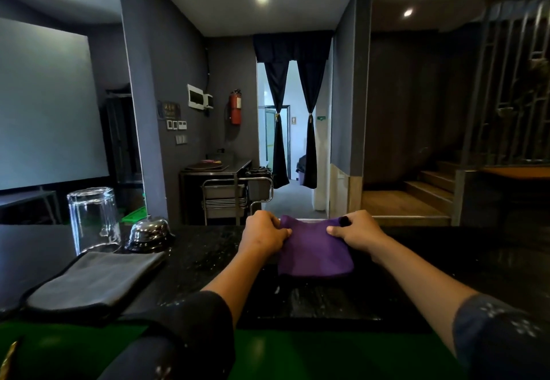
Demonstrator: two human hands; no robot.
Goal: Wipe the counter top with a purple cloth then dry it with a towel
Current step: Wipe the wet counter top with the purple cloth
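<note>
Glass comes first at the far left: an upturned tumbler [94, 219] stands on the dark surface [208, 257], with a chrome call bell [150, 234] just beside it on the right. Both look hard and, in the tumbler's case, breakable, so wiping strokes that reach that end would need to go round them.

In front of them lies the grey towel [92, 281], folded flat with a dark edging, untouched and well apart from both hands. It looks soft and light, probably a thick absorbent weave; a flat palm on top, or a pinch at one folded edge, should be enough to lift it when the drying step comes.

Toward the middle, the left hand [263, 235] has its fingers curled and its thumb pressed onto the upper left corner of the purple cloth [315, 253]. The cloth sits folded into a rough square, its lower part lying on the surface near the far edge. It appears thin, limp and very light, likely to bunch or unfold if dragged by one corner alone, so it would handle best under a spread hand.

Further right, the right hand [355, 230] pinches the upper right corner in the same way. The surface around the cloth shows pale specks, though whether they are droplets or the stone's pattern cannot be told.
</note>
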